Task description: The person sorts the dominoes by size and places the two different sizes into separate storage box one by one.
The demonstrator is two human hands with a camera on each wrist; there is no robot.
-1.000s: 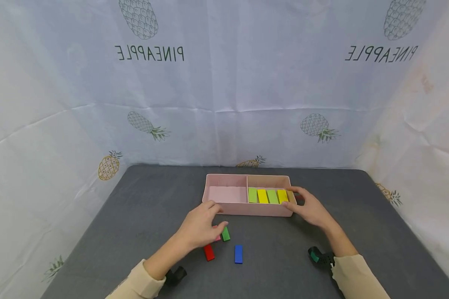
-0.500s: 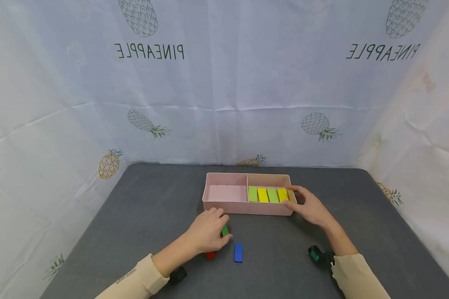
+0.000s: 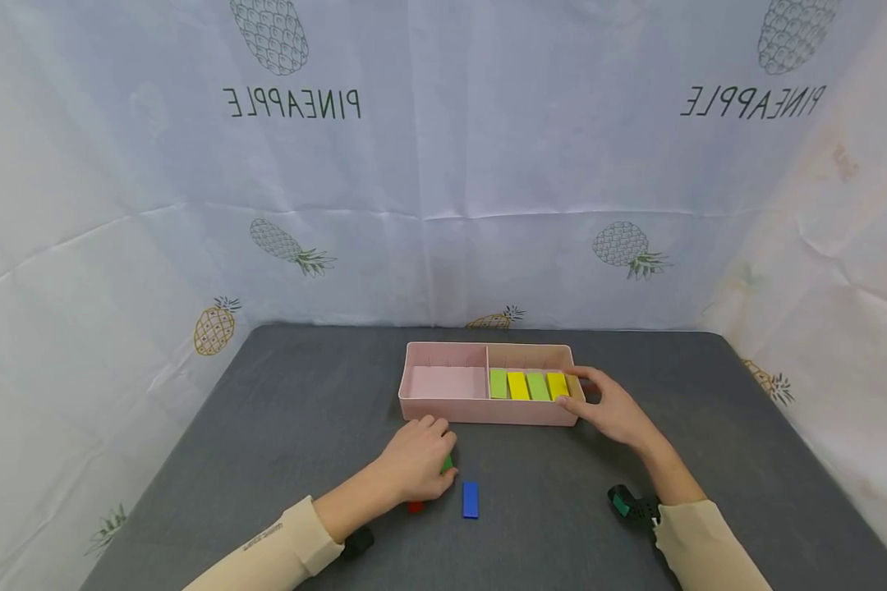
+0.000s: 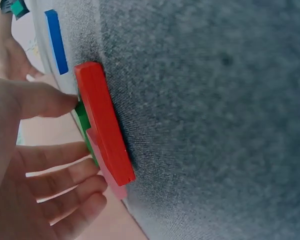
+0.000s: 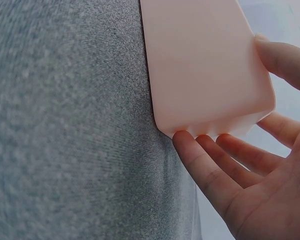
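My left hand [image 3: 419,460] is low over the table, its thumb and index finger pinching a green block [image 4: 84,119]. A red block [image 4: 104,122] lies right beside it, with a pink block [image 4: 106,167] partly hidden behind the red one in the left wrist view. To the right of this hand lies a blue block [image 3: 471,500]. At the right end of a pink two-compartment box [image 3: 443,410], my right hand [image 3: 613,410] grips the wall, thumb on the front rim and fingers [image 5: 195,150] against the end wall.
The box's right compartment holds a row of light green blocks [image 3: 498,383] and yellow blocks [image 3: 518,386]. Its left compartment shows a bare floor. Grey cloth [image 3: 303,394] covers the table, and a white pineapple-print curtain [image 3: 429,164] hangs behind it.
My left hand has come down and right, from above the pink and red blocks to the green block. The right hand has stayed on the box.
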